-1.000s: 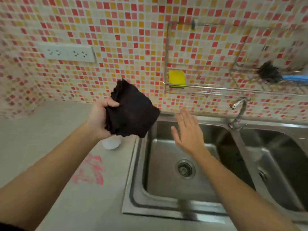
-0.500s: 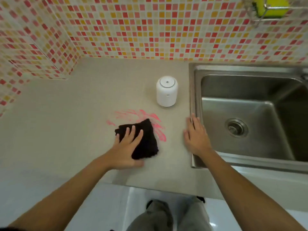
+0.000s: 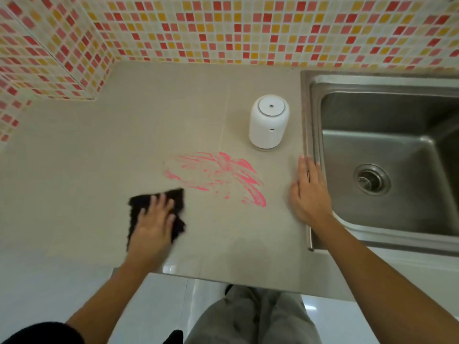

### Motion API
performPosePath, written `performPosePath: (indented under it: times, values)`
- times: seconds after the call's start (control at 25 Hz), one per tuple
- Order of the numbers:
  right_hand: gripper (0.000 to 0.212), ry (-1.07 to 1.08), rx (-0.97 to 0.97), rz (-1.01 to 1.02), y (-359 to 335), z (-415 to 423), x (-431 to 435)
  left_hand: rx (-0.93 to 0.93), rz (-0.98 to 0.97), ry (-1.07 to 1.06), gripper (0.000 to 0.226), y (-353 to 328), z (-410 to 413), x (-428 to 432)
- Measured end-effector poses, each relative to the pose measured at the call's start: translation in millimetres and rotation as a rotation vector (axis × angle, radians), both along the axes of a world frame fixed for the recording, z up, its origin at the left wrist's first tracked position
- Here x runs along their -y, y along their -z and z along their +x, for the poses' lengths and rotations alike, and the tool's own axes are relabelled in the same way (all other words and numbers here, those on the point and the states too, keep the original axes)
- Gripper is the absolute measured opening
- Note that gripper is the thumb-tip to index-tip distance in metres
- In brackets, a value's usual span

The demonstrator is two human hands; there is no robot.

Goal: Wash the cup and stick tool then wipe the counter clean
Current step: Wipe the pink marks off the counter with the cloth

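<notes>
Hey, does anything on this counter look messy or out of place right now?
Yes. A pink smear streaks the beige counter, in front of the white canister and left of the sink. The left hand presses a black cloth flat just left of it, not on it.

On the counter [image 3: 99, 157], cloth [image 3: 139, 207] lies left of smear [image 3: 218, 177]; sink [image 3: 308, 120] right.

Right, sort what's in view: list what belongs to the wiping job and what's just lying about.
Belongs to the job:
- black cloth, pressed flat under the left hand
- pink smear on the counter
- right hand, braced flat at the sink's edge

Just there:
- white canister, upright behind the smear
- steel sink, nothing in it
- mosaic tile wall
</notes>
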State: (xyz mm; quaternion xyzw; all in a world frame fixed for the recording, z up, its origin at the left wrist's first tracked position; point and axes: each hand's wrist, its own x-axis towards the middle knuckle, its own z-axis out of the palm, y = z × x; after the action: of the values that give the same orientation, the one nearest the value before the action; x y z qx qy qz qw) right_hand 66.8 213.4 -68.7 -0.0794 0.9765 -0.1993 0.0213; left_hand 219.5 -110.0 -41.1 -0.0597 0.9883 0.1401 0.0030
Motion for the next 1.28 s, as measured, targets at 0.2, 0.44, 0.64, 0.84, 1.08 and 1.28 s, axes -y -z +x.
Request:
performPosePath:
  times: [0.2,0.44,0.64,0.84,1.08,1.28]
  values:
    - [0.07,-0.002,-0.015,0.006,5,0,1,0.068,0.266,-0.438,0.047,-34,-135,-7]
    - [0.07,-0.004,-0.035,0.016,3,-1,0,0.151,-0.024,0.29,0.071,-15,-63,-37]
    - [0.068,0.005,-0.05,0.026,4,-1,1,0.176,-0.113,-0.015,0.051,4,-124,-23]
    - [0.068,-0.006,-0.051,0.048,9,-4,-1,0.114,0.055,-0.009,0.046,-1,-143,-55]
    - [0.067,-0.014,-0.026,0.079,11,-1,-3,0.099,0.189,-0.183,0.052,-3,-138,-39]
    - [0.068,-0.008,-0.036,0.029,5,-1,-1,0.193,0.47,-0.1,0.05,-10,-136,-101]
